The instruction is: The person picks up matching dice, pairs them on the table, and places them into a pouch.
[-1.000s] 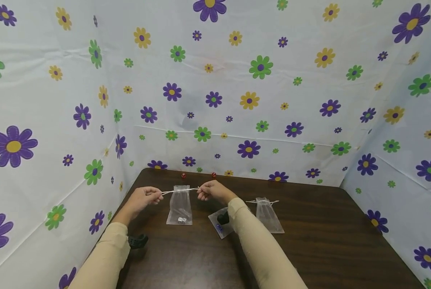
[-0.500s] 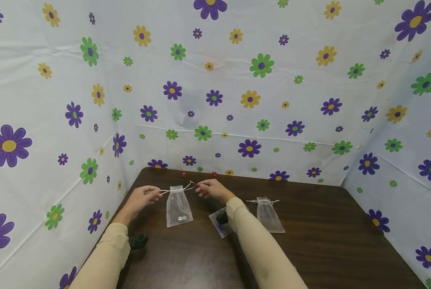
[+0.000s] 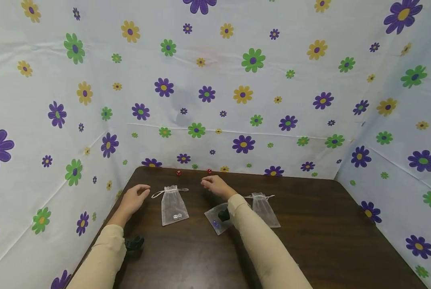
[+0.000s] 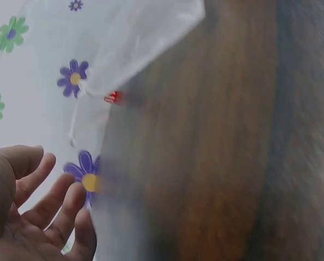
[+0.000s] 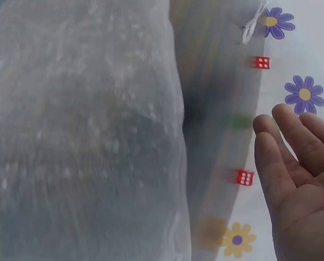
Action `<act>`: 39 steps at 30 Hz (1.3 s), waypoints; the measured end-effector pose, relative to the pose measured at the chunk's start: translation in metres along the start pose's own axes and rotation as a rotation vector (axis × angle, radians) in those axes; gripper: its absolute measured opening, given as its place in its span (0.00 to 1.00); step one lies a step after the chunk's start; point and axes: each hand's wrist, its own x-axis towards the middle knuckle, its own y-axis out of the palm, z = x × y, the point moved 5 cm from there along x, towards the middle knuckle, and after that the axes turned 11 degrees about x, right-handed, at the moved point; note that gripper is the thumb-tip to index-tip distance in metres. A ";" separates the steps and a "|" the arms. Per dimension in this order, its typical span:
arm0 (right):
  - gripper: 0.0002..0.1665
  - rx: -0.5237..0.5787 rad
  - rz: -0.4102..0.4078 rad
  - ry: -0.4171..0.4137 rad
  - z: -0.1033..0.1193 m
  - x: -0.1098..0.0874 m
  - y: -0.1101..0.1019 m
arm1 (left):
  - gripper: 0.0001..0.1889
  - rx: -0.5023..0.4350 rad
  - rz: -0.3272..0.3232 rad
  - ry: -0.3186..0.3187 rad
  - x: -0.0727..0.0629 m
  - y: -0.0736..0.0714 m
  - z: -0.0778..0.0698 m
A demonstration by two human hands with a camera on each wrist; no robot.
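A sheer white drawstring bag (image 3: pixel 173 206) lies on the table with two white dice (image 3: pixel 177 216) inside, its cord loops spread to both sides. My left hand (image 3: pixel 135 197) is off to the left of this bag, fingers loosely bent and holding nothing; the left wrist view shows the same relaxed hand (image 4: pixel 47 201). To the right of the bag, my right hand (image 3: pixel 216 186) hovers near the far edge, also holding nothing. Two red dice stand at the back: one die (image 3: pixel 178 173) behind the bag, the other die (image 3: pixel 209 171) just beyond my right fingertips.
A second sheer bag (image 3: pixel 215 212) with blue dice (image 3: pixel 216 224) lies partly under my right forearm. Further right rests a third sheer bag (image 3: pixel 266 210) with its cords out. The brown table (image 3: pixel 327 241) is enclosed by flower-printed cloth walls (image 3: pixel 302 104).
Both hands have let go of the drawstrings of the bag with white dice. My left hand drew away to the left, my right hand slightly right, and the bag stays on the table.
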 end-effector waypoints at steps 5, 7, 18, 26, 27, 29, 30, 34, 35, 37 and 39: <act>0.24 -0.013 -0.029 -0.015 0.001 -0.010 -0.009 | 0.17 0.036 -0.046 0.061 0.003 0.000 -0.018; 0.23 0.019 -0.049 -0.016 0.000 -0.013 -0.013 | 0.16 0.065 -0.075 0.099 0.003 -0.001 -0.026; 0.21 0.073 -0.224 0.025 -0.010 -0.042 -0.058 | 0.12 0.137 -0.173 0.247 0.002 0.012 -0.077; 0.19 0.052 -0.353 0.022 -0.016 -0.075 -0.100 | 0.11 0.048 -0.017 0.273 0.003 0.037 -0.117; 0.19 0.053 -0.365 0.019 -0.016 -0.079 -0.105 | 0.11 0.040 0.008 0.274 0.002 0.040 -0.123; 0.18 0.037 -0.395 0.012 -0.018 -0.088 -0.115 | 0.11 0.024 0.056 0.284 0.001 0.049 -0.134; 0.18 0.032 -0.412 0.016 -0.020 -0.093 -0.120 | 0.11 0.020 0.069 0.289 0.001 0.053 -0.141; 0.17 0.007 -0.473 0.064 -0.029 -0.115 -0.138 | 0.09 -0.001 0.102 0.326 0.000 0.076 -0.170; 0.18 0.005 -0.483 0.088 -0.033 -0.121 -0.142 | 0.09 -0.004 0.107 0.340 0.000 0.083 -0.179; 0.17 -0.025 -0.513 0.139 -0.043 -0.131 -0.150 | 0.07 -0.023 0.127 0.358 -0.002 0.100 -0.196; 0.15 -0.049 -0.533 0.196 -0.053 -0.141 -0.157 | 0.07 -0.051 0.173 0.362 -0.004 0.119 -0.211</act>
